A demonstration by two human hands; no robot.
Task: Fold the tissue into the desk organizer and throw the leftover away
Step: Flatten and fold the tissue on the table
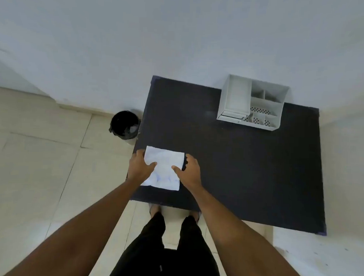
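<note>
Two hands on one white tissue (164,168), which lies flat at the near-left corner of the black desk (248,171). Tissue is roughly square, slightly longer near-to-far than wide; its long axis runs away from the person, tilted a little to the left at the far end. Its left edge sits at the desk's left edge. Surface looks lightly wrinkled, no clear fold line visible.

Left hand (140,167): fingers curl over the tissue's left edge, thumb lies on top pointing right toward the middle. It pinches that edge.

Right hand (190,171): thumb is on the tissue pointing left, other fingers are bent at the right edge near the far-right corner. Can't tell whether they grip the edge or just press on it and the desk.

Grey desk organizer (253,104) stands at the far side of the desk, against the white wall (180,34), well apart from the tissue. One tall open bay on its left, smaller divided compartments on the right, some with perforated bottoms.

Black trash bin (125,125) with a dark liner stands on the tiled floor (42,153) just beside the desk's left edge, beyond the tissue. Something pale lies inside it; can't tell what.

Person stands at the near edge of the desk, dark trousers (169,251), feet partly under it.
</note>
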